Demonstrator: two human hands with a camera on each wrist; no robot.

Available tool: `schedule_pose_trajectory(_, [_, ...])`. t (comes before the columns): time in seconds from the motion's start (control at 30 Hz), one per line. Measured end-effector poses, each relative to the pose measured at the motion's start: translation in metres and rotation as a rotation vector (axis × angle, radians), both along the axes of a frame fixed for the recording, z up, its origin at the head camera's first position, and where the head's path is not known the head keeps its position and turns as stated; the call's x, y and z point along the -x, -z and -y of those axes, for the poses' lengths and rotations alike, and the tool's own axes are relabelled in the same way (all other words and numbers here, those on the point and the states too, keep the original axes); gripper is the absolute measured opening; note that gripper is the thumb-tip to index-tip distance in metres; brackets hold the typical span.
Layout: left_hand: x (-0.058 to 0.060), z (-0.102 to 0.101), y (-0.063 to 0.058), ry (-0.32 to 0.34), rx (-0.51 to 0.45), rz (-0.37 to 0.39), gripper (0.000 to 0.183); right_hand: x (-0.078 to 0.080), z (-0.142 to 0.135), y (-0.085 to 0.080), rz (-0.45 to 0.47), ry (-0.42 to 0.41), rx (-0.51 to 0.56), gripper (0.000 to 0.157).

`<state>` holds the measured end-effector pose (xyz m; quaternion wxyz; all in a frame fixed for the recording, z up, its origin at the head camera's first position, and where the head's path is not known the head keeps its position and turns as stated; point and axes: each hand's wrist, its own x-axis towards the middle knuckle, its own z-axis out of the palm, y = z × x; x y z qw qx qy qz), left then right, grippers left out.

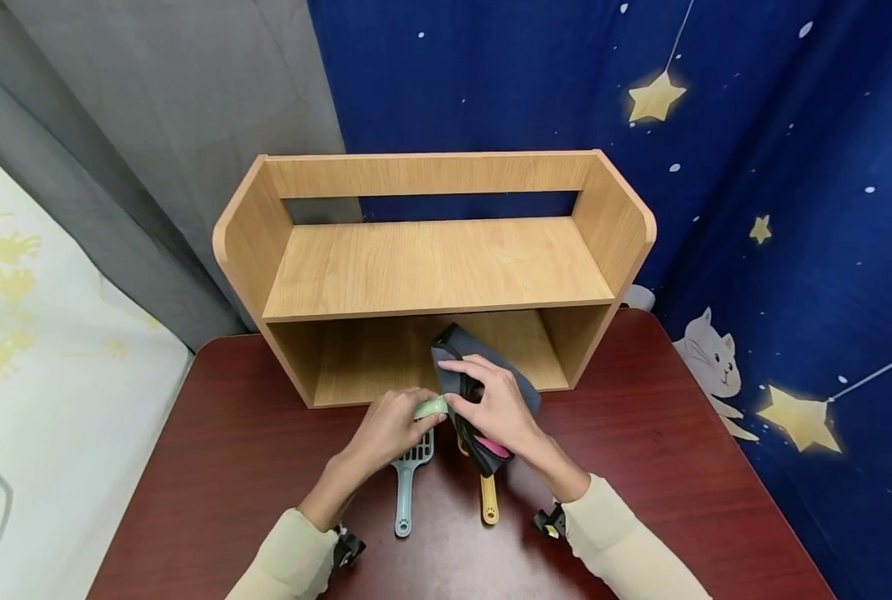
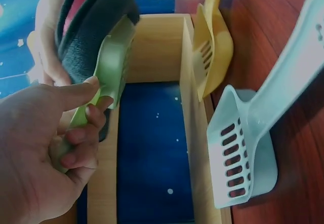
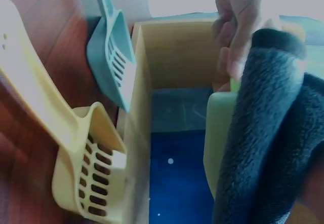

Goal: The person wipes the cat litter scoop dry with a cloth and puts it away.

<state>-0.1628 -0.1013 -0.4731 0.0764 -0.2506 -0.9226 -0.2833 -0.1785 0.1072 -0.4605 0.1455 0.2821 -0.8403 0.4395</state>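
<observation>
Green scoop, handle clasped in our left grip, before the wooden shelf; dark cloth alongside, clutched by our right grip; we judge snagging could twist the scoop loose

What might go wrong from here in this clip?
The left hand grips the green scoop by its handle; a bump from the dark cloth beside it might twist it loose.

The right hand holds the cloth over part of the yellow scoop, so lowering it could knock that.

The cloth overlaps the shelf in the head view and might brush it.
</observation>
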Motion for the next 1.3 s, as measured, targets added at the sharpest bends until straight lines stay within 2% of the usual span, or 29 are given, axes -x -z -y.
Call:
schedule_pose_trajectory(0.13, [-0.003,0.001,-0.001,0.001,-0.002,-0.027,0.025,0.004,-0.008,0.004,-0.010,-0.001,-0.060,0.046])
schedule_pose_trajectory(0.33, [-0.003,0.008,0.000,-0.027,-0.016,-0.009,0.029,0.010,-0.027,0.003,-0.051,0.106,-0.115,0.047])
schedule_pose_trajectory(0.53, [0.005,0.006,-0.002,0.008,-0.020,-0.031,0.026,0.012,-0.013,-0.003,-0.012,0.044,-0.095,0.044])
schedule_pose_trajectory(0.73, [0.010,-0.003,-0.003,0.042,-0.012,-0.029,0.025,0.011,0.001,-0.010,0.062,0.018,0.074,0.043])
schedule_pose_trajectory(0.8, [0.009,-0.003,-0.003,0.036,-0.015,-0.019,0.025,0.011,0.000,-0.009,0.071,0.012,0.068,0.044])
schedule_pose_trajectory(0.87, [0.008,-0.001,-0.003,0.018,-0.024,-0.015,0.026,0.013,-0.002,-0.007,0.065,0.000,0.017,0.044])
schedule_pose_trajectory(1.0, [0.007,0.009,-0.003,-0.015,-0.047,-0.028,0.028,0.017,-0.014,-0.003,0.005,-0.004,-0.117,0.044])
schedule_pose_trajectory(1.1, [0.007,0.016,-0.003,-0.024,-0.046,-0.031,0.028,0.021,-0.030,-0.003,-0.042,0.036,-0.149,0.043])
schedule_pose_trajectory(1.2, [0.006,0.023,-0.002,-0.029,-0.037,-0.020,0.028,0.023,-0.048,-0.007,-0.045,0.078,-0.106,0.043])
schedule_pose_trajectory(1.3, [0.006,0.028,-0.002,-0.018,-0.039,-0.007,0.028,0.023,-0.066,-0.012,0.027,0.104,-0.034,0.042])
